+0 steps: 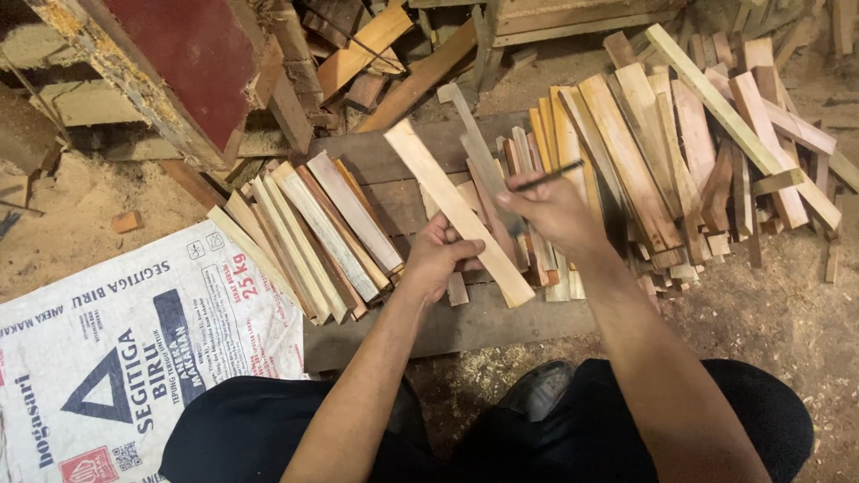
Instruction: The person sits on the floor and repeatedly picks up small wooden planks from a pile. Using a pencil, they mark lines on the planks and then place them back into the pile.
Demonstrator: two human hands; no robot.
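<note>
Left hand (436,259) clamped on pale wooden slat (458,212), grip wrapped around its lower half, thumb on top. Slat tilted, running from upper left down to lower right, held above dark plank platform (447,326). Right hand (553,212) pinched shut on thin dark pencil (548,176), tip end pointing up-right, hand just right of the slat, near its middle. Neat stack of slats (309,231) lying left of the left hand on the platform edge. Bigger loose pile of slats (662,161) right of the right hand, fanned out, some reddish, some pale. White printed sack (116,349) flat on the ground lower left. Sawdust floor (769,313) all around. Dark red board with ragged edge (192,63) leaning upper left. Black shoe (537,389) between the knees, bottom centre.
</note>
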